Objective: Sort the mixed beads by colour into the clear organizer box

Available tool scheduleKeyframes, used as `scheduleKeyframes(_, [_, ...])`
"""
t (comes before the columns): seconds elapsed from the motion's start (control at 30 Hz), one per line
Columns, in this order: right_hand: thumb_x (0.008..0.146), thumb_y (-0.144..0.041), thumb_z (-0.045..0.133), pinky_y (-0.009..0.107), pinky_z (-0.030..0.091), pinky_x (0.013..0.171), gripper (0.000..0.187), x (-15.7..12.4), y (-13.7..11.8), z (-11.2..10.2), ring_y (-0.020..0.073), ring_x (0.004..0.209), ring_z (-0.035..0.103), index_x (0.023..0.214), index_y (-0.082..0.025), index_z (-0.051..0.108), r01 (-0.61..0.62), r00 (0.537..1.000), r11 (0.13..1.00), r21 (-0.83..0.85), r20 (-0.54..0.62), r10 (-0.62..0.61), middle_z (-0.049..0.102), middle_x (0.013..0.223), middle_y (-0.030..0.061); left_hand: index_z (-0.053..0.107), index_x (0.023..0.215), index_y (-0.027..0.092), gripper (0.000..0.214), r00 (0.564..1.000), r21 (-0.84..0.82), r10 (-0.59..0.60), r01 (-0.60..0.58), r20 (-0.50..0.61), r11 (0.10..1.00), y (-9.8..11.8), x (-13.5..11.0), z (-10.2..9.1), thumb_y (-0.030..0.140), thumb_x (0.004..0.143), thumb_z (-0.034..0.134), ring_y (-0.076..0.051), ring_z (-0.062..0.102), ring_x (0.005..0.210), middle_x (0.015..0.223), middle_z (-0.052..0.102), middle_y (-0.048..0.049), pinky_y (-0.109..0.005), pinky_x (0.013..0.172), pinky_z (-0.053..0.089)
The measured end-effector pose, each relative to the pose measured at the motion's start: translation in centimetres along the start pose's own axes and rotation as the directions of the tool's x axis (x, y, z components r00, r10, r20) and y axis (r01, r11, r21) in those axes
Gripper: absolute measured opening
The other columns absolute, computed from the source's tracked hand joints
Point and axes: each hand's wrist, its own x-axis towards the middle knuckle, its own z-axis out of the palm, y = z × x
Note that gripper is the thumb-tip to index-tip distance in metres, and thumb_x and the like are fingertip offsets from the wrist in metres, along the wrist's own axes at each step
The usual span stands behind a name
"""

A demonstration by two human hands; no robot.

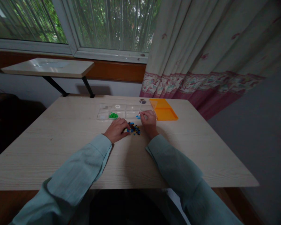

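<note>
A small heap of dark, blue and orange beads point(134, 128) lies on the pale wooden table point(61, 147). My left hand point(117, 129) rests beside the heap with its fingers curled down onto the beads. My right hand point(149, 122) is just right of the heap, fingers pinched together near the edge of a clear compartment box point(121, 111); what they hold is too small to make out. One compartment holds green beads point(113, 115), another a few blue ones point(138, 117).
An orange lid point(163, 113) lies right of the clear box. A small round dark object point(142, 101) sits behind the box. A white side table point(49, 67) stands under the window, and a patterned curtain point(201, 62) hangs at the right.
</note>
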Motion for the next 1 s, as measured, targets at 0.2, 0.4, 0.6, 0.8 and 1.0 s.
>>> scheduleKeyframes(0.2, [0.088,-0.032,0.055,0.036,0.039,0.086,0.021,0.04,-0.03,-0.07,0.0203,0.086,0.056,0.081,-0.021,0.071,0.007,1.0,1.0,0.013,0.015,-0.007,0.066,0.082,0.0051,0.065,0.092,0.022,0.02,0.998,0.048,-0.058,0.058,-0.01,0.997,0.09,-0.16,-0.51,0.039,0.081,0.066,-0.023,0.05,0.096,0.096,0.058,-0.0063,-0.038,0.084,0.038])
scheduleKeyframes(0.4, [0.089,-0.033,0.055,0.036,0.04,0.086,0.021,-0.04,0.08,0.03,0.0206,0.087,0.056,0.081,-0.021,0.071,0.009,1.0,1.0,-0.001,0.008,-0.009,0.066,0.083,0.0052,0.064,0.093,0.022,0.02,0.999,0.05,-0.043,0.043,-0.01,0.998,0.31,-0.09,-0.53,0.04,0.083,0.063,-0.023,0.05,0.095,0.096,0.058,-0.0061,-0.038,0.084,0.038])
scheduleKeyframes(0.6, [0.089,-0.033,0.055,0.036,0.04,0.085,0.021,-0.02,-0.06,-0.08,0.0201,0.085,0.056,0.082,-0.021,0.071,0.017,1.0,1.0,0.0,0.011,-0.017,0.066,0.082,0.005,0.064,0.09,0.021,0.014,0.999,0.066,-0.042,0.043,-0.018,0.997,0.26,0.01,-0.29,0.032,0.088,0.056,-0.022,0.051,0.094,0.095,0.058,-0.0067,-0.038,0.083,0.038])
scheduleKeyframes(0.8, [0.089,-0.032,0.055,0.035,0.039,0.085,0.02,-0.05,-0.1,-0.12,0.0198,0.086,0.055,0.082,-0.021,0.071,0.014,1.0,1.0,0.003,0.01,-0.014,0.065,0.082,0.0045,0.064,0.093,0.021,0.015,0.999,0.033,-0.032,0.033,-0.037,0.999,0.21,-0.02,-0.24,0.032,0.088,0.056,-0.022,0.051,0.095,0.097,0.058,-0.0071,-0.038,0.085,0.038])
scheduleKeyframes(1.0, [0.088,-0.031,0.055,0.035,0.039,0.085,0.02,-0.05,-0.07,-0.09,0.0197,0.086,0.055,0.082,-0.02,0.071,0.016,1.0,1.0,0.002,0.001,-0.016,0.065,0.082,0.0047,0.065,0.096,0.023,0.023,0.999,0.05,-0.029,0.029,-0.015,0.998,0.28,-0.02,0.14,0.042,0.083,0.064,-0.023,0.05,0.096,0.099,0.057,-0.0067,-0.039,0.086,0.038])
